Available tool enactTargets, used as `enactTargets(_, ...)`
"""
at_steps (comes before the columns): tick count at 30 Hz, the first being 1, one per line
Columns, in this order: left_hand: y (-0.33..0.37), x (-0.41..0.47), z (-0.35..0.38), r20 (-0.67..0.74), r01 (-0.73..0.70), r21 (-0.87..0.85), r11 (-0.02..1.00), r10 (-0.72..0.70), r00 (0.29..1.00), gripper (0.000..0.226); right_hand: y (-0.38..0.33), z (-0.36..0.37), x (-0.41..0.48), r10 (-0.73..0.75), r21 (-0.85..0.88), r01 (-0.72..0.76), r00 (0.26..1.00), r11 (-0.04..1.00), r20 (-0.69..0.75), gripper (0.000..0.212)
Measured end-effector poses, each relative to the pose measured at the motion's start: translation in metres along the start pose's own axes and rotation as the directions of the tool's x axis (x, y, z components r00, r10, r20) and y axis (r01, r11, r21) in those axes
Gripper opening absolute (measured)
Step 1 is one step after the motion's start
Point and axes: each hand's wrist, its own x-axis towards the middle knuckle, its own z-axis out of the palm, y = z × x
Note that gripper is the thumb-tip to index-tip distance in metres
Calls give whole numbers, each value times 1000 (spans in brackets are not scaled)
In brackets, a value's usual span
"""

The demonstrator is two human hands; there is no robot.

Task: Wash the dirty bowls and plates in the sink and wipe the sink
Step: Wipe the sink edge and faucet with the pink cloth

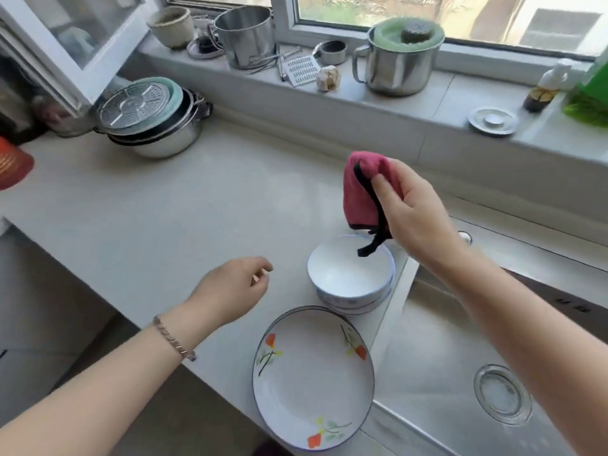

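Head view: bowls and plate look washed, on the counter — right hand grips a pink cloth, left hand loose, empty; sink at 4 o'clock seemingly unwiped.

Glossy plate, brushed-metal sink, pink cloth

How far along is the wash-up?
Looks done: the stacked bowls and the plate sit on the counter, look clean, and are out of the sink. In hand: the right hand grips the cloth above the bowls; the left hand hovers empty. Left: probably wiping the sink; no dishes show in its visible part.
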Motion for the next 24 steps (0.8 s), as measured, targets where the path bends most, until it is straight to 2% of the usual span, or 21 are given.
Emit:
enactTargets(3, -82, 18, -1, 72, 81, 65, 995, -85, 994, 31, -5, 78, 8, 10, 29, -11, 999, 1000, 36, 19)
enactTargets(7, -168, 41, 4, 195, 52, 149, 987, -81, 977, 44, 15, 169, 16, 62, -51, -56, 991, 997, 116, 20)
enactTargets(9, -192, 49, 8, 253, 32, 180, 983, -78, 964, 51, 44, 198, 13, 38, -225, -19, 996, 974, 80, 24)
enactTargets(11, -210, 58, 12, 292, 2, 212, 977, -66, 954, 55, 77, 223, 0, 94, -464, -53, 993, 884, 66, 33)
enactTargets(13, -222, 69, 14, 313, -30, 235, 971, -47, 949, 58, 97, 248, -20, 251, -632, -82, 951, 771, 182, 49)
enactTargets(14, -227, 74, 16, 320, -45, 253, 967, -40, 947, 59, 97, 260, -30, 386, -663, -145, 892, 735, 233, 63)
enactTargets(15, -230, 78, 17, 322, -56, 270, 961, -35, 946, 60, 97, 272, -38, 468, -672, -222, 859, 707, 208, 72)
enactTargets(17, -236, 88, 21, 312, -67, 301, 951, -32, 950, 59, 102, 292, -43, 558, -679, -357, 825, 641, 93, 63)
enactTargets(19, -241, 95, 25, 316, -75, 333, 940, -36, 948, 58, 110, 302, -32, 640, -755, -437, 768, 489, -31, 60)
enactTargets(20, -243, 97, 28, 330, -78, 340, 937, -42, 943, 58, 115, 304, -23, 638, -793, -425, 768, 437, -60, 65)
enactTargets(22, -246, 100, 32, 354, -80, 342, 936, -50, 934, 59, 131, 300, -1, 588, -829, -364, 807, 425, -53, 71)
enactTargets(24, -248, 101, 35, 349, -84, 343, 935, -45, 936, 59, 154, 283, 26, 567, -822, -387, 818, 418, -97, 63)
